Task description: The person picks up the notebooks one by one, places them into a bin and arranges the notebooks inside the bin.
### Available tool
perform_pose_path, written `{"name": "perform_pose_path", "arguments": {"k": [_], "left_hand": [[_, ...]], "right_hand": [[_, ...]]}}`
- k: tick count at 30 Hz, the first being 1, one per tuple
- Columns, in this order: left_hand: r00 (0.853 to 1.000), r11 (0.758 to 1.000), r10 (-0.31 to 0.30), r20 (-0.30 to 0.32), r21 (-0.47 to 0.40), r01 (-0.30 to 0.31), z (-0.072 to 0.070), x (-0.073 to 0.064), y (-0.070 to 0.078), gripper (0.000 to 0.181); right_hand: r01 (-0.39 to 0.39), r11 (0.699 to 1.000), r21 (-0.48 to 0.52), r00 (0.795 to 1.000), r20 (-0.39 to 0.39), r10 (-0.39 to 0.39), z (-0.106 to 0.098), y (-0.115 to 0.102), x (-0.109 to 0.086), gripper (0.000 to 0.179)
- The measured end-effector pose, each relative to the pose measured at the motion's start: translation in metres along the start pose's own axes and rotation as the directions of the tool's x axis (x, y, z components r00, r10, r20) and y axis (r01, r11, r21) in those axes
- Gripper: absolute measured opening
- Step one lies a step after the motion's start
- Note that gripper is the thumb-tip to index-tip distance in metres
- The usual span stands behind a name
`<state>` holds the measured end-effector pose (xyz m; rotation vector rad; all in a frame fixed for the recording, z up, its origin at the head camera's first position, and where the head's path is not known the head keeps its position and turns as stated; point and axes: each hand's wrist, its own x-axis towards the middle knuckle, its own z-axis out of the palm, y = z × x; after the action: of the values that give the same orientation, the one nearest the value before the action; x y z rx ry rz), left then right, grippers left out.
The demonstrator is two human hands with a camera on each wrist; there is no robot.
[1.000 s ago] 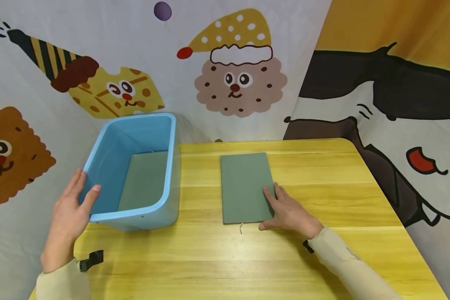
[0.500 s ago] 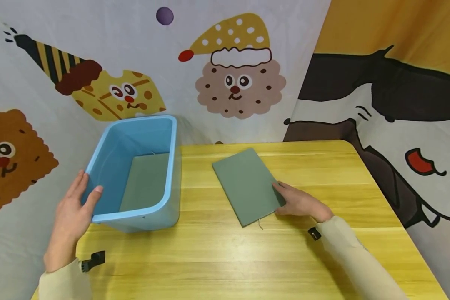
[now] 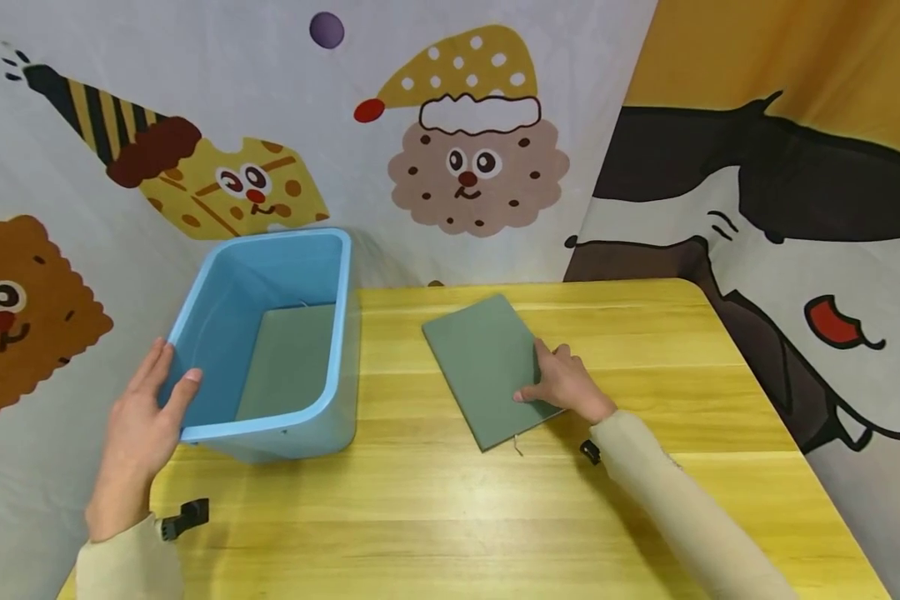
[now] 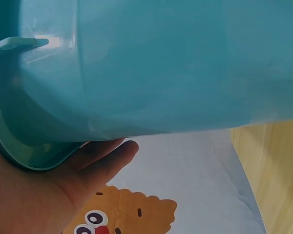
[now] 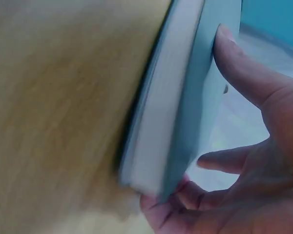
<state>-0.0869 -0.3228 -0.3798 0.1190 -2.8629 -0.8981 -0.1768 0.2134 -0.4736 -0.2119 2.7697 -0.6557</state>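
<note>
A green hardcover notebook [image 3: 472,358] lies turned at an angle on the table, its ribbon marker sticking out at the near edge. My right hand [image 3: 566,383] holds it by its right side, thumb on the cover. In the right wrist view, other fingertips curl at the edge of the notebook [image 5: 190,112] beside its white pages. To the left stands a light blue plastic bin [image 3: 300,437]. My left hand [image 3: 138,425] grips its near left corner, thumb over the rim and fingers along the outside. Inside, a second green notebook [image 3: 288,362] lies flat on the bottom.
The wooden table [image 3: 420,517] extends in front of the bin and to the right of the notebook. A cloth with cartoon prints [image 3: 390,192] hangs behind the table's far edge and down the left side.
The notebook on the table has turned counterclockwise over the last second. My right hand then shifted left and up, bringing the thumb onto its cover. My left hand has stayed on the bin.
</note>
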Motion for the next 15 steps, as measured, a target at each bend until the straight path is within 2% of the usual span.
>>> {"name": "perform_pose_path", "arguments": {"k": [3, 6, 9, 15], "left_hand": [[1.0, 1.0, 0.001, 0.002, 0.001, -0.001, -0.001, 0.001, 0.001, 0.069], [1.0, 1.0, 0.006, 0.003, -0.001, -0.006, -0.001, 0.002, 0.001, 0.07], [1.0, 1.0, 0.002, 0.009, -0.007, -0.002, 0.0, 0.002, 0.002, 0.07], [1.0, 1.0, 0.004, 0.005, -0.005, -0.004, -0.001, -0.002, 0.003, 0.07]], "right_hand": [[-0.034, 0.997, 0.066, 0.998, 0.061, 0.03, -0.003, 0.002, 0.007, 0.118], [-0.042, 0.992, 0.121, 0.997, 0.076, 0.033, -0.003, 0.005, 0.01, 0.118], [-0.009, 0.99, 0.142, 0.999, 0.053, 0.002, -0.003, 0.007, 0.009, 0.113], [0.109, 0.979, 0.171, 0.994, -0.01, -0.109, -0.005, 0.012, 0.0, 0.097]]}}
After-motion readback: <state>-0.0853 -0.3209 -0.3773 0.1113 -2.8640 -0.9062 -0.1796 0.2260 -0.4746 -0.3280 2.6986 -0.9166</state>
